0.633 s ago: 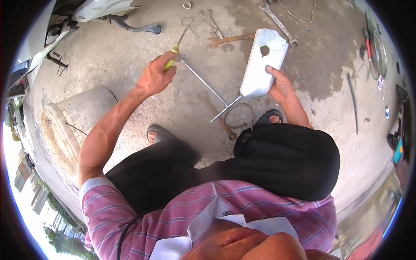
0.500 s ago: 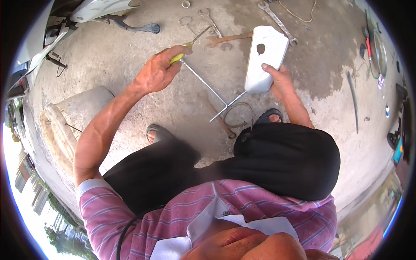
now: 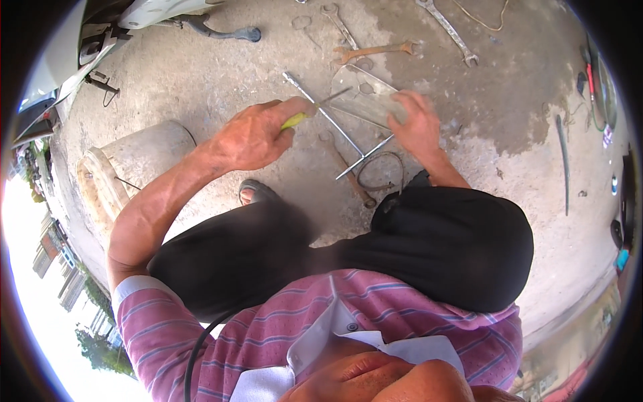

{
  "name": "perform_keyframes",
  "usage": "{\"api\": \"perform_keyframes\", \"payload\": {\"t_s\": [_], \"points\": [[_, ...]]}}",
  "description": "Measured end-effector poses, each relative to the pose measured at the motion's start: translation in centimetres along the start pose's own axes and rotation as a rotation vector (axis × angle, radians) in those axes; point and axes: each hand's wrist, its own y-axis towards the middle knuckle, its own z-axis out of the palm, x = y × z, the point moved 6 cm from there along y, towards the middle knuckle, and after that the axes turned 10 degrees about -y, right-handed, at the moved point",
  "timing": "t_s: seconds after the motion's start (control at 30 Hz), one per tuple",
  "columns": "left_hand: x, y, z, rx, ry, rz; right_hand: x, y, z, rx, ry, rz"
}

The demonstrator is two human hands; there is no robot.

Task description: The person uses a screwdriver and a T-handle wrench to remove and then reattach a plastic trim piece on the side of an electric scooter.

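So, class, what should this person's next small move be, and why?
Probably guide the tip of the yellow-handled tool slowly to the rim of the hole in the panel. The left hand grips the tool with its thin shaft angled toward that hole, while the right hand holds the panel's edge. Blur hides whether they touch, so slow seems wise.

A yellow-handled, slim-shafted tool (image 3: 293,121) points toward two o'clock, overlapping a blurred, pale, holed plastic piece (image 3: 374,105) slanting toward ten o'clock.

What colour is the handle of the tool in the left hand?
The handle in the left hand is yellow-green; it shows in the head view.
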Motion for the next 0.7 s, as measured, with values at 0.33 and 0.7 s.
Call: {"api": "perform_keyframes", "payload": {"t_s": [0.33, 0.7], "points": [[-1.5, 6.1, 5.8, 0.101, 0.252, -0.054, -4.1, 1.5, 1.0, 0.001, -0.236, 0.047], [-2.5, 7.5, 7.2, 0.06, 0.273, -0.106, -4.6, 2.4, 1.0, 0.19, -0.13, 0.124]]}}
